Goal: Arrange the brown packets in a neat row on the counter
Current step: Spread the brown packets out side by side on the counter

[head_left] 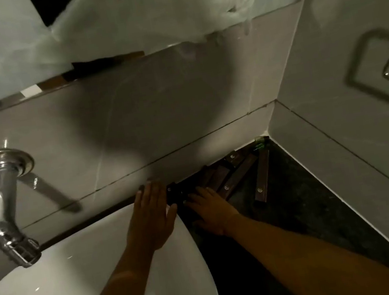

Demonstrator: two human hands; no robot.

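Several long brown packets (234, 178) lie loosely fanned on the dark counter (297, 197) in the corner by the wall. One packet (262, 178) lies apart at the right, pointing toward me. My left hand (151, 213) rests flat over the basin's edge, its fingers spread and its fingertips near the wall. My right hand (212, 211) lies flat on the counter, with its fingers over the near ends of the leftmost packets. Dark packets (174, 194) show between the two hands. Neither hand grips anything.
A white basin (87, 281) fills the lower left, with a chrome tap (5, 204) coming out of the grey tiled wall above it. A mirror runs along the top. A towel ring (377, 60) hangs on the right wall. A small green item (259, 143) sits in the corner.
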